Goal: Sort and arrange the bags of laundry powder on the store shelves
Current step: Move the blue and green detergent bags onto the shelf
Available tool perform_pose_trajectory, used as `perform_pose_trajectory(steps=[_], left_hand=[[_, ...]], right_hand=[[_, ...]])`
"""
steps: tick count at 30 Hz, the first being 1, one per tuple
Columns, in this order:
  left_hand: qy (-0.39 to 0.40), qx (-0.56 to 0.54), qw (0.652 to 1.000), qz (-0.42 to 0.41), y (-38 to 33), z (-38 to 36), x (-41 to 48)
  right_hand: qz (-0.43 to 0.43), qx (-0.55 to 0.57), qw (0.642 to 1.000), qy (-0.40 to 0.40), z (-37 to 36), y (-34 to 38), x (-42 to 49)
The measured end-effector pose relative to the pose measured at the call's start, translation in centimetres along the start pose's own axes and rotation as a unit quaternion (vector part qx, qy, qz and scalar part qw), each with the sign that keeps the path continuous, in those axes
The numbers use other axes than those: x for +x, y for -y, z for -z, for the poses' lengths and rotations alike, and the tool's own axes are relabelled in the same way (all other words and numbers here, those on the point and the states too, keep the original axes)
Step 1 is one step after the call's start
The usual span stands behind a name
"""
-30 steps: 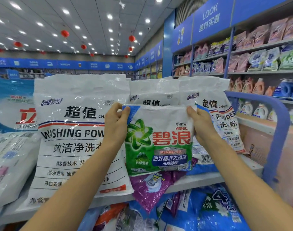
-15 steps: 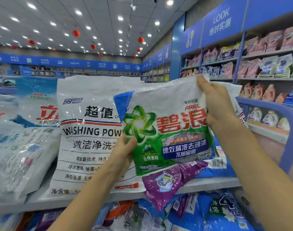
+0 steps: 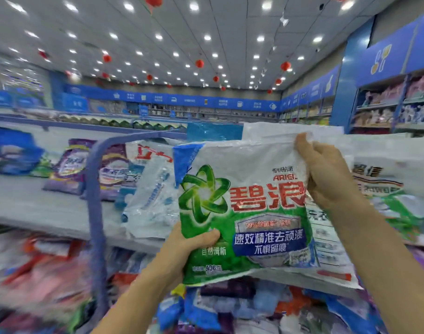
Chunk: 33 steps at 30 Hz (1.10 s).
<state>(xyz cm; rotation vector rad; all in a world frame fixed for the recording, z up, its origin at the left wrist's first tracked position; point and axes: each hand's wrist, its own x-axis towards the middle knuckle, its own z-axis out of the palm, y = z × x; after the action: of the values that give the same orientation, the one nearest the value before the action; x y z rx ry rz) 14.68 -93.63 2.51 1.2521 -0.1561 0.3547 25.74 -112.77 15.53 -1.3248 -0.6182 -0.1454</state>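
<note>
Holding: green bag [image 3: 244, 213] raised in both hands, near and central, printed face toward the camera, in front of the shelving
Left hand [image 3: 182, 247]: grips the bag's lower left corner, thumb across the front, fingers hidden behind it
Right hand [image 3: 326, 174]: fingers curled, pinching the bag's top right edge
White bag [image 3: 394, 165]: large, upright, just behind the green bag on the right, partly covered by it and by the Right hand
Shelf [image 3: 37, 208]: left, pale board; purple bags [image 3: 68, 165] lying at the far left, a clear-and-blue bag [image 3: 153, 198] leaning just left of the green bag
Rail [image 3: 95, 213]: blue, curved, crossing in front of the Shelf on the left
Below: mixed bags [image 3: 230, 307] heaped near the bottom, blurred, print unreadable
</note>
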Motion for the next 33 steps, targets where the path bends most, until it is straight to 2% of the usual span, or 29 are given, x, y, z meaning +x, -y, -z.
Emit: perform_pose_trajectory(steps=[3,9,12,15,21,24,29,33], left_hand=[[-0.04,0.035,0.999,-0.002,-3.5,7.6,-5.0],[-0.166,0.083,0.983,-0.016,-10.7,21.6,-14.8],[-0.234,0.088,0.968,-0.023,-13.7,27.5,-19.1],[-0.303,0.089,0.948,-0.03,-16.3,32.8,-22.8],[-0.427,0.073,0.9,-0.055,-19.7,42.9,-27.8],[-0.462,0.071,0.883,-0.052,-21.1,48.7,-28.6],[-0.496,0.06,0.866,-0.026,-23.4,59.1,-25.6],[-0.475,0.084,0.876,0.016,-26.2,67.0,-20.2]], right_hand=[[-0.052,0.056,0.996,0.047,-8.9,-2.3,-1.1],[-0.135,0.132,0.969,0.159,-27.2,-5.5,-4.5],[-0.167,0.166,0.933,0.273,-35.2,-7.2,-7.2],[-0.208,0.178,0.895,0.352,-42.9,-9.3,-10.3],[-0.291,0.136,0.824,0.466,-57.5,-13.6,-15.1],[-0.3,0.189,0.796,0.491,-62.7,-17.9,-15.5],[-0.283,0.193,0.81,0.477,-71.9,-22.5,-12.3],[-0.256,0.186,0.83,0.459,-77.5,-23.9,-7.4]])
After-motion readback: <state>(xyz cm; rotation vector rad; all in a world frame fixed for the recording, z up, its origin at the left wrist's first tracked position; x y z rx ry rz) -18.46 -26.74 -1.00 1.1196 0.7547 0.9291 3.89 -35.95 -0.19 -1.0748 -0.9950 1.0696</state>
